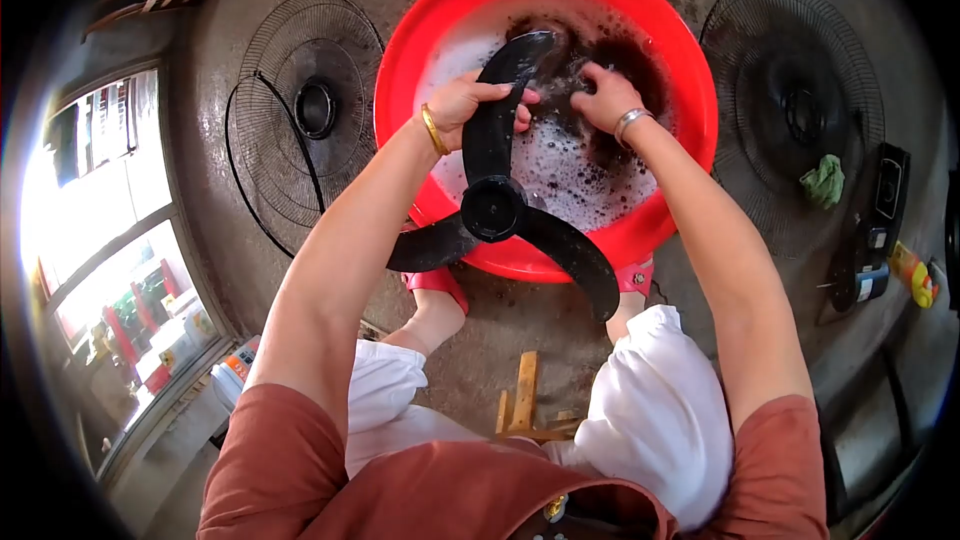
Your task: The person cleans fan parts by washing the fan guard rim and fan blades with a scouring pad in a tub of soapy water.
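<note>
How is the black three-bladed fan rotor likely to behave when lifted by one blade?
The rotor is probably slippery: it looks shiny, over suds in the red basin. It seems fairly stiff, its free blades holding their curve without support. It may swing or twist, since the left hand grips one blade, well off the hub.

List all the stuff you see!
Fan blade: one, black, centre
Basin: one, red, top
Suds: some, whitish, in basin
Fan grilles: two, dark, flanking basin
Cloth: one, green, on right grille
Panel: one, black, right
Bottle: one, yellow, right
Window: one, whitish, left
Wood: several pieces, brown, bottom centre
Sandals: two, pink, below basin
Trousers: one pair, white, bottom
Shirt: one, rust, bottom
Bracelets: two, gold, silver, wrists
Left hand: one, bare, gripping fan blade
Right hand: one, bare, over basin
</note>
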Tool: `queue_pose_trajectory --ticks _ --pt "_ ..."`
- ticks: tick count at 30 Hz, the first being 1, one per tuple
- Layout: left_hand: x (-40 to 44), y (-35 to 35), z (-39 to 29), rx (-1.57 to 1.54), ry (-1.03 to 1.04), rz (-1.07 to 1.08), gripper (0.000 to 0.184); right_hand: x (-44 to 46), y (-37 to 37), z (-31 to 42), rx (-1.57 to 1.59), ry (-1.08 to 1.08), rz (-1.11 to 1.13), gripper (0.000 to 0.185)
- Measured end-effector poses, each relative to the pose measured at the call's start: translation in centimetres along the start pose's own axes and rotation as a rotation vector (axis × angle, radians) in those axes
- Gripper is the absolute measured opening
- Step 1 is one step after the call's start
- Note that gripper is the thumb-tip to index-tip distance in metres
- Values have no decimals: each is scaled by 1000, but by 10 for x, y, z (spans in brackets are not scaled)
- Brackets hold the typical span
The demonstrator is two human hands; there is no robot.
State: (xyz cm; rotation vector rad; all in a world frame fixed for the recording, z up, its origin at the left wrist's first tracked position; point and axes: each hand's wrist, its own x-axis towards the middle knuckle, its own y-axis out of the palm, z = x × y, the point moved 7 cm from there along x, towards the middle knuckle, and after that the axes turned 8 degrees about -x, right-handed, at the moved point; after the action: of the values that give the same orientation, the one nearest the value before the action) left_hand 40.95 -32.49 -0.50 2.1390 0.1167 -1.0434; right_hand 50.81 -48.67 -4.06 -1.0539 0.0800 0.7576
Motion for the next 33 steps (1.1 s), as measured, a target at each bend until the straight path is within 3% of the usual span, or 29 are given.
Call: queue_pose_trajectory --ticks 2,5,6,8,9,10,11,12,14,16,17,18,20,21,22,24,25,28,30,33 --pt "-4 5 -5 18 39 3 38 -8 -27 20 207 -66 -142 29" --pt "-7 26 -10 -19 106 81 34 -54 -76 86 346 -410 -448 29" --pt "-4 28 -5 -159 73 -30 38 -67 -85 107 348 -523 -519 27" --pt "-6 36 -5 -110 28 -57 46 -62 -70 115 196 -450 -479 21" --pt "-8 36 -11 104 179 -212 49 -53 -72 109 166 -386 -495 18" --pt "-1 31 0 110 141 -150 50 -39 -74 102 137 -324 -507 15" --pt "-4 35 3 137 120 -153 50 -39 -91 101 100 -448 -771 12" --pt "-8 42 5 162 97 -153 50 -15 -89 83 133 -265 -592 14" --pt "-10 52 3 137 142 -157 49 4 -88 68 80 -91 -574 14" --pt "-3 48 6 104 141 -143 47 -1 -83 76 101 -132 -598 16" --pt "-6 49 -2 177 182 -233 51 -13 -70 87 136 -179 -547 16" --pt "0 42 -4 47 223 -255 54 -25 -60 97 171 -228 -500 17" --pt "-16 61 -17 186 284 -248 56 -40 -58 103 273 -249 -484 17" --pt "-17 63 -15 175 285 -300 56 -28 -59 93 204 -181 -501 18" --pt "-13 53 -1 167 128 -220 56 -9 -65 76 162 -118 -604 18" --pt "-9 59 6 135 180 -175 57 24 -74 42 47 38 -547 19" --pt "-7 57 5 178 161 -182 55 22 -74 48 63 -16 -563 19" --pt "-4 47 -9 185 291 -438 53 -18 -54 89 162 -160 -492 20" --pt "-9 40 -16 190 284 -307 51 -45 -42 110 263 -241 -401 20" --pt "-9 37 7 97 121 -245 51 4 -50 69 135 -77 -538 20"
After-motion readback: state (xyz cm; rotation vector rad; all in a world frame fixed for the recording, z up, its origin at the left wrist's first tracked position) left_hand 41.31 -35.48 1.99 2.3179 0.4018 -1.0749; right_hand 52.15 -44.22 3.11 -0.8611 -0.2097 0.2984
